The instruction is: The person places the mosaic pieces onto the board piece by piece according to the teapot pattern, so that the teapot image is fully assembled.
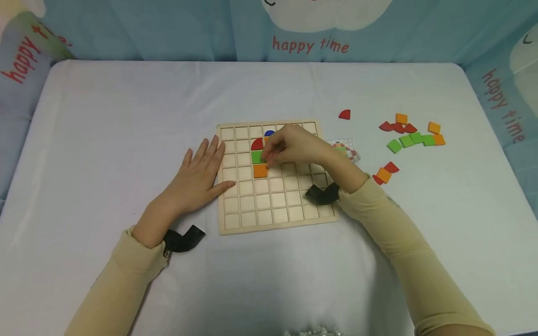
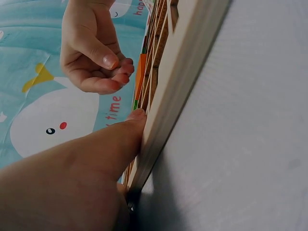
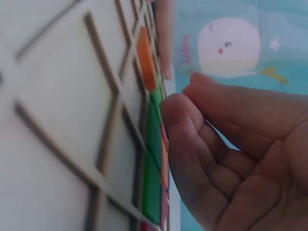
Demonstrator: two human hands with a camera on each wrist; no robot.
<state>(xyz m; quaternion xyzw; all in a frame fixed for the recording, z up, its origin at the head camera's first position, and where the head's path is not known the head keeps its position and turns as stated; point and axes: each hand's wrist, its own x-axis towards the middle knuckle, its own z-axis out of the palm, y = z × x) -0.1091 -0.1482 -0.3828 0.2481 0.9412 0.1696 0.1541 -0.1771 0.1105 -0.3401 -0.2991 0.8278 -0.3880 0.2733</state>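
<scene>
A wooden grid board (image 1: 262,203) lies on the table. My left hand (image 1: 195,175) lies flat at its left side, fingers straight, thumb over the edge; the left wrist view shows the thumb (image 2: 110,137) against the rim. Above the board, my right hand (image 1: 290,147) has its fingers curled beside a green tile (image 1: 258,157). No piece shows between the fingertips in the right wrist view. An orange tile (image 1: 260,171) sits below the green one, a red quarter-circle (image 1: 257,144) above it. A blue piece (image 1: 269,133) is partly hidden by the right hand.
Right of the board, a printed pattern card (image 1: 353,151) is partly covered by the right arm. Beyond it are loose green tiles (image 1: 394,146), orange tiles (image 1: 434,127) and red quarter-circles (image 1: 385,126). One red quarter-circle (image 1: 344,114) lies apart. A printed curtain (image 1: 189,32) stands behind.
</scene>
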